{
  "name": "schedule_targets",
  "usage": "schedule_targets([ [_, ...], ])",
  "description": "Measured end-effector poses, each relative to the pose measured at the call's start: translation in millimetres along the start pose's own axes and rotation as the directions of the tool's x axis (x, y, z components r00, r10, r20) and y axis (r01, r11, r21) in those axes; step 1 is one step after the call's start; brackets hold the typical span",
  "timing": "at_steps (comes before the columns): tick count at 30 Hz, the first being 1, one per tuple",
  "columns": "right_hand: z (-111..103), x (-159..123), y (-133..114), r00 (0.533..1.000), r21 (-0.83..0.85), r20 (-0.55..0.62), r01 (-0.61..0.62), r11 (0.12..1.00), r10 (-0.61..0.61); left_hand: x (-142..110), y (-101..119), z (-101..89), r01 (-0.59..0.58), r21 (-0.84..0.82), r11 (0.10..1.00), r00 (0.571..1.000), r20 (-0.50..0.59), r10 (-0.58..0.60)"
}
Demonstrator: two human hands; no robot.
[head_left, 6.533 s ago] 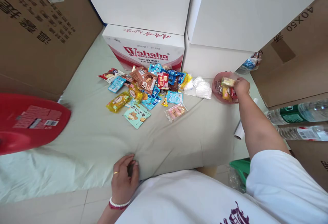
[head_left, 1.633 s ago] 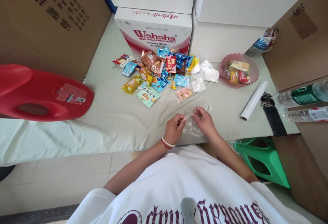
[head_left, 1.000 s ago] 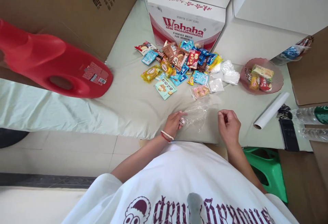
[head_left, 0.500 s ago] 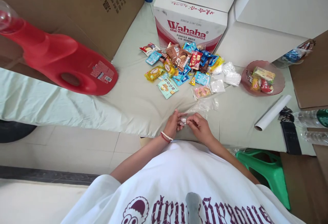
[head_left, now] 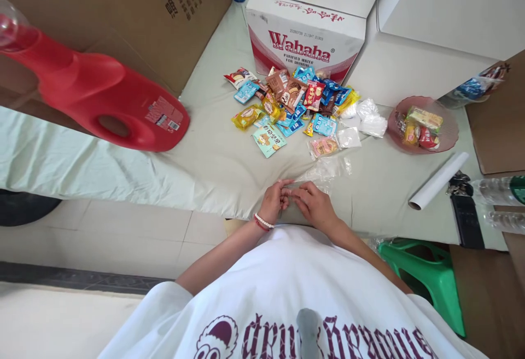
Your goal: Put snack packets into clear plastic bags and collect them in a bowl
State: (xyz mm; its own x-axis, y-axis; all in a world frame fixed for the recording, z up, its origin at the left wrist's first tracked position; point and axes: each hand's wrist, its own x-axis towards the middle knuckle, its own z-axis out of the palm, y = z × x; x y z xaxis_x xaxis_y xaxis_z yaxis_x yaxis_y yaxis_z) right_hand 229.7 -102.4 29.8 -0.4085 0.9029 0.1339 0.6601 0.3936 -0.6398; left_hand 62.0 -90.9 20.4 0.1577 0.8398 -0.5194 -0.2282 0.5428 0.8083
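My left hand (head_left: 274,202) and my right hand (head_left: 314,206) meet at the near edge of the cloth-covered table (head_left: 213,167), fingertips together on the end of a clear plastic bag (head_left: 326,169). The bag lies crumpled on the cloth and stretches away from my fingers toward the snacks. A heap of small snack packets (head_left: 295,107) lies beyond it. At the right a pink glass dish (head_left: 447,129) holds a few packets.
A big red jug (head_left: 94,99) lies on its side at the left. A Wahaha carton (head_left: 305,41), white boxes and brown cartons stand behind. A white roll (head_left: 438,180), a dark strap and water bottles (head_left: 498,189) lie at the right; a green stool (head_left: 426,277) stands below.
Earlier my right hand was at the pink dish and my left rested on the table edge. Both hands have since come together on the clear bag, parted briefly, then closed on its end again.
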Motion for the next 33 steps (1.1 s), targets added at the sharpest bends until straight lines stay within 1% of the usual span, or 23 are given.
schedule_targets([
  [2,1,1,1,0.999,0.112,-0.028,-0.033,0.993,0.036,-3,-1,-2.0,-0.027,0.013,1.0,1.0,-0.001,0.027],
  [3,1,2,2,0.996,0.181,-0.043,-0.064,0.981,0.073,-4,-1,-2.6,-0.036,0.01,0.999,0.999,-0.005,0.036],
  [5,1,4,2,0.982,0.313,-0.059,-0.154,0.937,0.182,-6,-1,-3.2,-0.049,0.002,0.999,0.998,-0.037,0.049],
  [7,0,4,2,0.955,0.414,-0.046,-0.248,0.876,0.292,-7,-1,-3.1,-0.054,-0.006,0.999,0.995,-0.087,0.053],
  [9,0,4,2,0.939,0.462,-0.029,-0.29,0.838,0.342,-8,0,-2.5,-0.043,-0.027,0.999,0.992,-0.124,0.04],
  [10,0,4,1,0.943,0.46,-0.025,-0.285,0.841,0.333,-8,0,-2.0,-0.037,-0.039,0.999,0.991,-0.131,0.032],
  [12,0,3,1,0.965,0.398,-0.015,-0.234,0.887,0.262,-8,0,-0.9,-0.036,-0.047,0.998,0.991,-0.134,0.029],
  [14,2,3,0,0.984,0.299,-0.001,-0.167,0.94,0.175,-8,0,-0.1,-0.042,-0.02,0.999,0.989,-0.141,0.038],
  [16,5,4,-1,0.992,0.236,-0.004,-0.121,0.964,0.126,-9,0,0.4,-0.035,0.027,0.999,0.988,-0.15,0.039],
  [18,7,6,-2,0.99,0.251,-0.035,-0.12,0.96,0.133,-11,0,0.4,-0.023,0.064,0.998,0.987,-0.159,0.033],
  [19,8,7,-2,0.986,0.286,-0.051,-0.138,0.948,0.159,-12,-1,0.4,-0.019,0.073,0.997,0.986,-0.163,0.03],
  [21,9,9,-2,0.965,0.389,-0.065,-0.21,0.897,0.254,-12,-2,0.5,-0.008,0.078,0.997,0.985,-0.168,0.021],
  [24,11,11,-1,0.911,0.56,-0.011,-0.336,0.757,0.412,-12,-3,1.6,0.04,0.067,0.997,0.986,-0.166,-0.028],
  [26,12,11,1,0.884,0.633,0.033,-0.379,0.675,0.466,-10,-3,2.3,0.066,0.043,0.997,0.985,-0.165,-0.058],
  [27,12,10,1,0.879,0.648,0.041,-0.385,0.657,0.475,-8,-4,2.4,0.071,0.027,0.997,0.984,-0.168,-0.066],
  [29,12,9,2,0.885,0.633,0.028,-0.375,0.677,0.464,-6,-5,2.0,0.069,0.005,0.998,0.982,-0.179,-0.067],
  [31,12,6,2,0.908,0.568,0.003,-0.347,0.746,0.419,-6,-5,1.1,0.061,0.017,0.998,0.981,-0.188,-0.057],
  [33,11,4,1,0.942,0.481,0.004,-0.295,0.826,0.334,-7,-5,0.4,0.045,0.064,0.997,0.982,-0.188,-0.032],
])
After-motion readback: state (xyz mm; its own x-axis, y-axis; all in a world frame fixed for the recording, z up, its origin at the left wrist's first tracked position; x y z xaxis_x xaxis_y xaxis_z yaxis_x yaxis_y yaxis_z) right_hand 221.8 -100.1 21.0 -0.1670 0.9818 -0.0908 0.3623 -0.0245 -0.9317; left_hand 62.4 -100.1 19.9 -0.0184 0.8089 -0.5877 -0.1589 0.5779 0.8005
